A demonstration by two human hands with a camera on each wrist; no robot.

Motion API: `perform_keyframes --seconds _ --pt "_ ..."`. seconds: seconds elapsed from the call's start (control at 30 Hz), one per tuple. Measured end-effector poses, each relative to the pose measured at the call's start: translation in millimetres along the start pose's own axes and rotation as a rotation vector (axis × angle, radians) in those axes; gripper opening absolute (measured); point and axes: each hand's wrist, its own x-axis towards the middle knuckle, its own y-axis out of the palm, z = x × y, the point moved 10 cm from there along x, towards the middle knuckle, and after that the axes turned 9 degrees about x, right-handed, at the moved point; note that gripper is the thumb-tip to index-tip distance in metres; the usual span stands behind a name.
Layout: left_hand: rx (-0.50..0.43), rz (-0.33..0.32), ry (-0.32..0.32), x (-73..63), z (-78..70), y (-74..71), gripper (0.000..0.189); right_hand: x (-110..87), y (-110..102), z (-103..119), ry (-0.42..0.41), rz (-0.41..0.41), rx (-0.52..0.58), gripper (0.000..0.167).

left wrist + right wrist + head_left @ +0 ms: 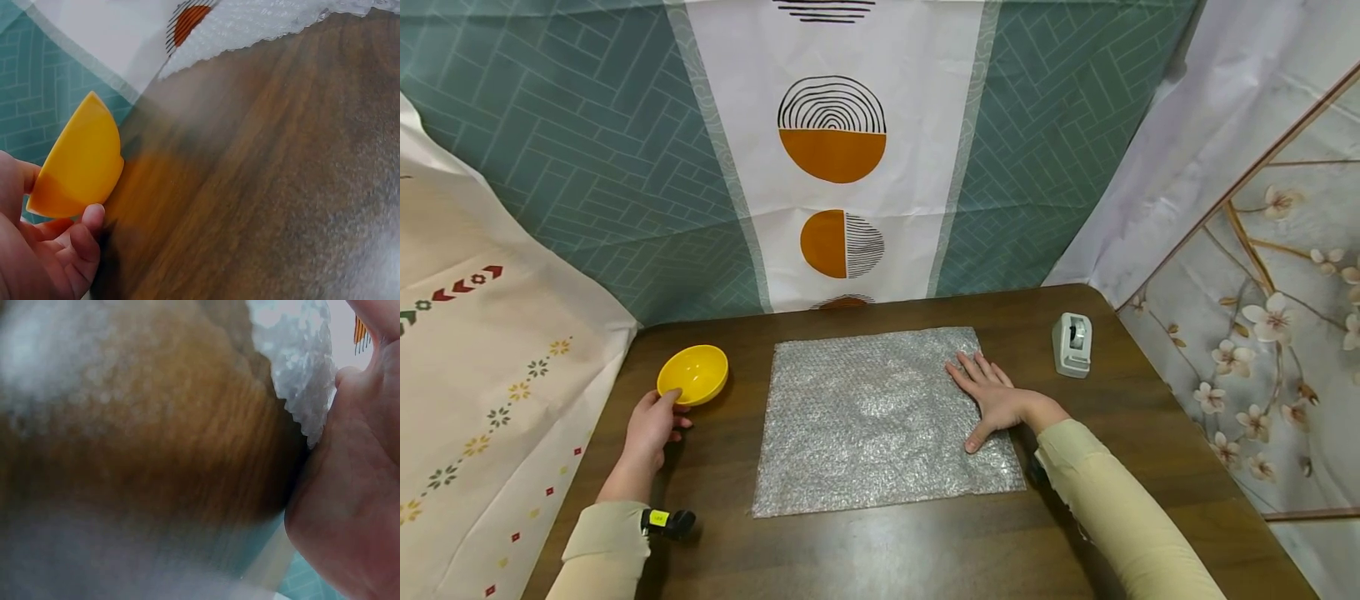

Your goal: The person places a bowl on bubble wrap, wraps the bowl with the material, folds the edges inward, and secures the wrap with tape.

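Observation:
At the left of the table a yellow bowl (702, 372) is pinched at its near rim by my left hand (652, 425), the thumb over the edge and the fingers under the outer wall. The left wrist view shows the bowl (81, 162) from the side, its base close over the wood. A sheet of clear bubble wrap (872, 425) lies flat across the middle of the table. My right hand (992, 400) rests palm down on the sheet's right side, fingers straight and spread. In the right wrist view the palm (350, 487) is beside the sheet's edge.
A pale grey tape dispenser (1072, 345) stands at the far right of the brown wooden table (880, 558). Patterned cloths hang behind the table's back edge and along both sides. A black wrist camera (679, 523) is strapped to the left wrist.

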Motion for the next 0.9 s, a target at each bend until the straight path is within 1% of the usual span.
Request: perform_keyframes --seconds 0.03,0.13,0.23,0.27,0.43,0.63,0.9 --pt "-0.007 0.006 0.002 0.1 0.4 -0.5 0.060 -0.9 -1.2 3.7 0.006 0.005 0.001 0.157" --pt "-0.028 0.024 0.003 -0.3 1.4 -2.0 0.059 -0.3 -1.8 4.4 0.008 0.006 0.007 0.157" --pt "-0.038 0.039 0.003 -2.0 1.3 -2.6 0.059 2.1 1.4 -2.9 0.007 0.003 0.000 0.158" --pt "-0.040 0.042 0.003 -2.8 1.2 -2.7 0.059 2.8 2.8 -6.1 0.000 -0.002 0.003 0.158" --pt "-0.054 0.054 0.019 -5.1 -0.7 -1.5 0.057 0.6 3.5 -8.3 -0.005 -0.011 -0.001 0.156" --pt "-0.082 0.075 0.038 -4.0 -1.4 1.0 0.058 -0.4 2.3 -10.2 0.006 -0.008 0.004 0.157" --pt "-0.093 0.082 0.039 -7.3 -1.4 0.6 0.059 3.0 2.6 -9.6 0.005 -0.001 0.008 0.158"
